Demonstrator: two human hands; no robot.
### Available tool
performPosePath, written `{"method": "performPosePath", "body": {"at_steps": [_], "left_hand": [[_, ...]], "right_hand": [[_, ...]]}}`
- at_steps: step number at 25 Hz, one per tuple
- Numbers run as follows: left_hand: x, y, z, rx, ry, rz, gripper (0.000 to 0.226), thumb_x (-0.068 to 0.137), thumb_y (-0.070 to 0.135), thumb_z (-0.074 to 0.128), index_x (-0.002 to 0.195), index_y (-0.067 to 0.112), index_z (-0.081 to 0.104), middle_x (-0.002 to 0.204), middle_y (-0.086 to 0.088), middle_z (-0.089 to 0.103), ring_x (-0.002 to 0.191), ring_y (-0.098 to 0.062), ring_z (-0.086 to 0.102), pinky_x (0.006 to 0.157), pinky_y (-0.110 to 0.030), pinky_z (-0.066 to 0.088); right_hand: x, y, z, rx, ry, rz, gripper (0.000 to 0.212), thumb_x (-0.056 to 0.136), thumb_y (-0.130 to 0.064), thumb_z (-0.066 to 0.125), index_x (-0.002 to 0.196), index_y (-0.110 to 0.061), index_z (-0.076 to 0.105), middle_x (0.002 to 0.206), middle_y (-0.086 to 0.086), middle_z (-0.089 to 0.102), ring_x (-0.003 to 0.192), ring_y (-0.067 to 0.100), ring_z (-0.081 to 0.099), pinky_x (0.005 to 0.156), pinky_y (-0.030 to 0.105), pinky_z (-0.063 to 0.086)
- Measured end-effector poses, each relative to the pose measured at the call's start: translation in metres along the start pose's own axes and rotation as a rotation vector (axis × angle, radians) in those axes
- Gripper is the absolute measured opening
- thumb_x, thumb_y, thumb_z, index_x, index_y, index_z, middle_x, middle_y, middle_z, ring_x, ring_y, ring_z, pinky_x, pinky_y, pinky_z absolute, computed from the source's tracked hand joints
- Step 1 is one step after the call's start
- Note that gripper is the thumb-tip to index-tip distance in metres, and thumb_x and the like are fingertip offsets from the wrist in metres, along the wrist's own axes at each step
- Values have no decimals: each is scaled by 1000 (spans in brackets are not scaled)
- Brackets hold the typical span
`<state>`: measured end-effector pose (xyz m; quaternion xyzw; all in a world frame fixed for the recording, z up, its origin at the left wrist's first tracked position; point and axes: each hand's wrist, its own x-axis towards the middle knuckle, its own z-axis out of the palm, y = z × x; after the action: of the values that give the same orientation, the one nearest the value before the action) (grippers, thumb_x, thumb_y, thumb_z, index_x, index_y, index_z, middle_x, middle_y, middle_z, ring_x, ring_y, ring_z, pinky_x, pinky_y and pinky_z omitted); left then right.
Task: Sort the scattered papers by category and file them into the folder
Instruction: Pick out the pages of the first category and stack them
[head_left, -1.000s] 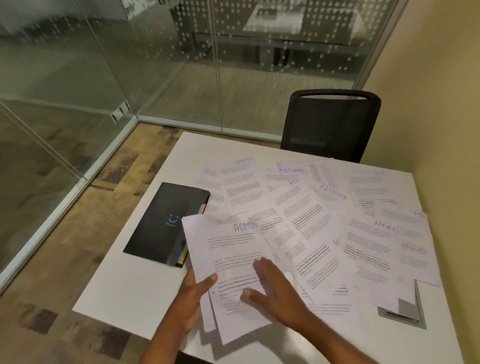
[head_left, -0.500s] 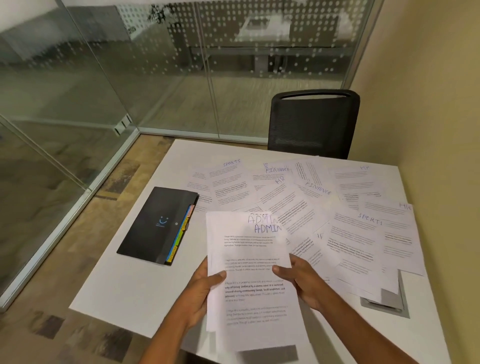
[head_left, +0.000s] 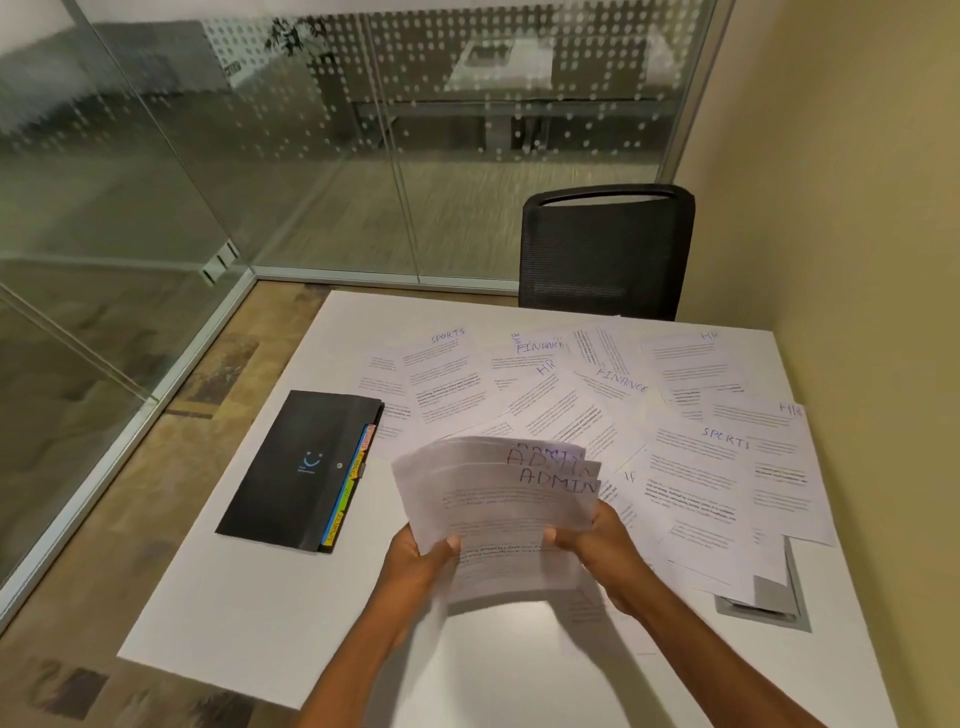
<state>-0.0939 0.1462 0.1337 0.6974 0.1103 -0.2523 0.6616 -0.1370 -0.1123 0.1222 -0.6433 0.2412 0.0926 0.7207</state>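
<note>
Both hands hold a small stack of ADMIN sheets (head_left: 498, 499) lifted off the desk (head_left: 260, 613), the pages fanned so that three handwritten headings show one above the other. The left hand (head_left: 421, 558) grips the stack's lower left edge, thumb on the front and fingers (head_left: 402, 545) closed behind the paper; the right hand (head_left: 597, 545) pinches the lower right edge the same way, fingers curled around the back. The black folder (head_left: 296, 467) lies closed on the desk to the left of the stack, apart from it, with coloured tabs (head_left: 348, 493) showing along its right edge. The remaining papers (head_left: 597, 405) are spread overlapping across the far and right part of the desk, marked SPORTS, FINANCE and HR; some reach over a grey cable hatch (head_left: 769, 603) near the right edge. A black chair (head_left: 602, 249) stands at the far side of the desk, by the glass wall (head_left: 260, 156).
</note>
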Motion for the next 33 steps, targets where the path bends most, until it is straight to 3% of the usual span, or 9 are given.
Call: {"method": "performPosePath", "body": {"at_steps": [4,7,11,16,20,24,28,30,33], "left_hand": [[19,8,-16,-38,-15,5,40,85,7,88,120,21,74,109,0,83,104,-17,76,81,-28,64],[30,7,-22,61,-76,51,40,80,23,94,115,23,76,108,-5,81,104,-24,73,85,-38,64],[42,4,-20,84,-94,74,41,75,38,88,110,19,78,107,-8,80,106,-29,73,82,-33,59],[54,6,-23,95,-166,67,32,78,35,88,104,20,77,105,-15,79,96,-26,74,75,-36,60],[59,1,-18,86,-177,19,30,86,20,90,113,22,79,109,-4,83,108,-24,77,95,-44,63],[65,5,-9,77,-152,11,28,89,10,86,112,24,78,105,2,84,101,-16,79,88,-33,64],[76,-5,-6,85,-133,-43,36,87,15,89,118,26,75,110,6,83,103,-10,78,89,-31,63],[77,-13,-5,86,-131,-67,38,88,12,88,120,26,73,113,2,82,102,-10,78,80,-25,64],[81,-15,0,97,-104,-65,44,90,8,85,128,23,67,118,3,76,106,-9,72,66,-11,57]], "right_hand": [[12,0,12,-2,58,-26,44,80,8,84,113,-19,74,106,-2,82,102,21,77,87,38,63],[17,2,22,-62,35,-59,31,76,8,86,91,-17,74,92,0,75,89,18,69,79,35,55],[17,3,29,-16,96,-53,29,76,10,85,80,-15,71,83,2,70,81,15,63,74,30,49],[17,10,29,30,126,-36,28,74,8,85,83,-15,71,84,2,69,83,17,63,74,33,50],[18,19,31,31,179,18,25,75,14,80,85,-6,68,77,2,68,80,20,62,66,28,49],[22,22,26,34,216,28,24,75,10,82,92,-4,71,80,3,71,80,19,65,69,33,49],[27,35,28,81,282,103,43,74,11,85,108,-13,75,98,5,81,96,26,76,82,44,65],[30,40,30,102,286,137,49,72,10,87,114,-14,76,104,8,82,104,32,77,86,55,66],[36,45,27,162,268,169,51,70,9,89,113,-16,79,108,13,80,106,40,75,78,64,65]]}}
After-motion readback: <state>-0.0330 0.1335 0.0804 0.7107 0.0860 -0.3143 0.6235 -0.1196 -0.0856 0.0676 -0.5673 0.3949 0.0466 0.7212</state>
